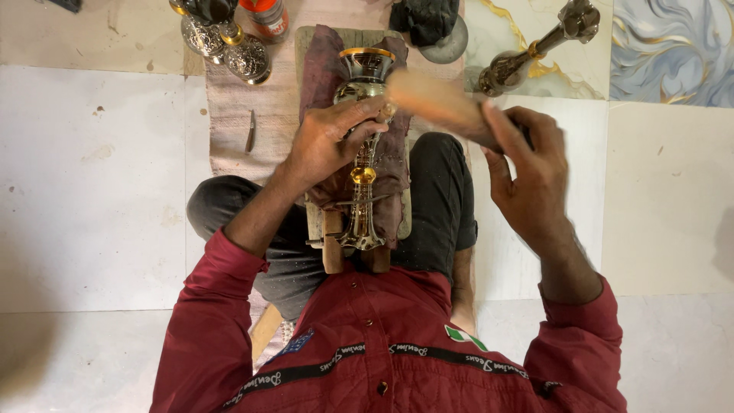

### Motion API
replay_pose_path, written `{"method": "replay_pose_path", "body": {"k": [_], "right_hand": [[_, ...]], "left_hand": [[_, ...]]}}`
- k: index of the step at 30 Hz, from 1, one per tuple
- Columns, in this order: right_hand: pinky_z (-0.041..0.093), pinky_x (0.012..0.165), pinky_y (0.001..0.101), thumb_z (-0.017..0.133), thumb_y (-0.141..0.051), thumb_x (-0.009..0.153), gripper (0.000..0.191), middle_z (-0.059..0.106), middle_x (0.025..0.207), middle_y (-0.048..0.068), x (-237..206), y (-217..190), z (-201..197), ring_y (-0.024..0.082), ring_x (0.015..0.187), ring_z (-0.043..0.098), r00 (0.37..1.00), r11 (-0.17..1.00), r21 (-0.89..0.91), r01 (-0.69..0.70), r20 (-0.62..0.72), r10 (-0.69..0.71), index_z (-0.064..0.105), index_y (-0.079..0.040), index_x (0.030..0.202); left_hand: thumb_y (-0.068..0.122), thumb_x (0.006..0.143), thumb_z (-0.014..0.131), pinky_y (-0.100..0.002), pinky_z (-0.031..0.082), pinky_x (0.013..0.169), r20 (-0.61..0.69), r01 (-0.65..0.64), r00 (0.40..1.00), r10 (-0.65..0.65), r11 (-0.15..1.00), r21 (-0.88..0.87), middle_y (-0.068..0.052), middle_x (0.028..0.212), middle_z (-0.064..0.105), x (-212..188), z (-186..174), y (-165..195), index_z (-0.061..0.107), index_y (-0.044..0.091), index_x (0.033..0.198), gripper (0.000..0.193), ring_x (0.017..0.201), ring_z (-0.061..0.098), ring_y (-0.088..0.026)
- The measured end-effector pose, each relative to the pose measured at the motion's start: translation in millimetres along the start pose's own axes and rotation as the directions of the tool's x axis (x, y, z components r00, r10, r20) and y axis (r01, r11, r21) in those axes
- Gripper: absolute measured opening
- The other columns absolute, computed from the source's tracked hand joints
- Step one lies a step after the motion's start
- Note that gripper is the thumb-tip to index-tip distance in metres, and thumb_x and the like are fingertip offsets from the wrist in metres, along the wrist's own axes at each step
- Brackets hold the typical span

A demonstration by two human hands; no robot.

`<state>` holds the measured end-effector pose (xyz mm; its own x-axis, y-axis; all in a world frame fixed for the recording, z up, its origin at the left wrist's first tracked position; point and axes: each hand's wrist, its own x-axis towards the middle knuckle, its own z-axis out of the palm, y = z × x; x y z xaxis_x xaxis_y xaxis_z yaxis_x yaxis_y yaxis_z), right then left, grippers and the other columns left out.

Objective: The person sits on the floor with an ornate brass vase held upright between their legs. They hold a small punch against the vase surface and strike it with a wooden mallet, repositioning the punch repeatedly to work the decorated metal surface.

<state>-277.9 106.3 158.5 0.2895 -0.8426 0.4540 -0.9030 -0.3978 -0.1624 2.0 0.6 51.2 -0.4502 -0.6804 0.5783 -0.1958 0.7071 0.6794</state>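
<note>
Fingers (359,115) of the left hand (325,145) curl tight around the neck of a silver and gold metal vase (364,160), which lies lengthwise on a dark cloth (394,164) over a wooden block (330,245) on the person's lap. Right hand (527,172) is clamped on a blurred wooden mallet (436,99), whose head sits against the vase's upper body. Beyond on the floor (92,176) lie a small chisel (251,131), two engraved metal pieces (229,42) and another dark vase (535,50).
</note>
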Motion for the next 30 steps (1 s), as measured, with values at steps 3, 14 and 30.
{"method": "replay_pose_path", "body": {"k": [3, 14, 30], "right_hand": [[0.046, 0.100, 0.0437, 0.075, 0.005, 0.096, 0.055, 0.062, 0.125, 0.012, -1.0, 0.5, 3.1, 0.030, 0.112, 0.059, 1.000, 0.998, 0.061, -0.018, -0.002, 0.018, 0.063, -0.012, 0.148], [0.045, 0.101, 0.0436, 0.073, 0.004, 0.097, 0.054, 0.062, 0.125, 0.012, -12.8, 5.0, 14.7, 0.029, 0.113, 0.059, 0.999, 0.997, 0.058, -0.041, 0.025, 0.040, 0.062, -0.012, 0.147], [0.046, 0.099, 0.0422, 0.072, 0.002, 0.103, 0.048, 0.062, 0.128, 0.013, -18.4, 5.0, 21.9, 0.028, 0.114, 0.059, 0.996, 0.994, 0.096, -0.051, -0.064, 0.057, 0.062, -0.014, 0.148]], "left_hand": [[0.003, 0.095, 0.080, -0.034, 0.066, 0.089, 0.003, -0.009, 1.000, 0.010, 0.999, -0.036, -0.014, 0.121, 0.074, 1.6, -1.8, 0.6, 0.063, 0.007, 0.138, 0.046, 0.105, 0.077, -0.025], [0.004, 0.094, 0.082, -0.034, 0.065, 0.090, 0.042, 0.006, 0.999, -0.005, 1.000, -0.013, -0.013, 0.121, 0.075, 2.6, -6.1, 3.6, 0.066, 0.008, 0.131, 0.041, 0.106, 0.077, -0.026], [0.001, 0.093, 0.079, -0.034, 0.065, 0.093, 0.108, -0.033, 0.993, 0.035, 0.999, -0.025, -0.012, 0.124, 0.074, 6.4, -13.8, 0.7, 0.062, 0.009, 0.140, 0.051, 0.107, 0.077, -0.025]]}}
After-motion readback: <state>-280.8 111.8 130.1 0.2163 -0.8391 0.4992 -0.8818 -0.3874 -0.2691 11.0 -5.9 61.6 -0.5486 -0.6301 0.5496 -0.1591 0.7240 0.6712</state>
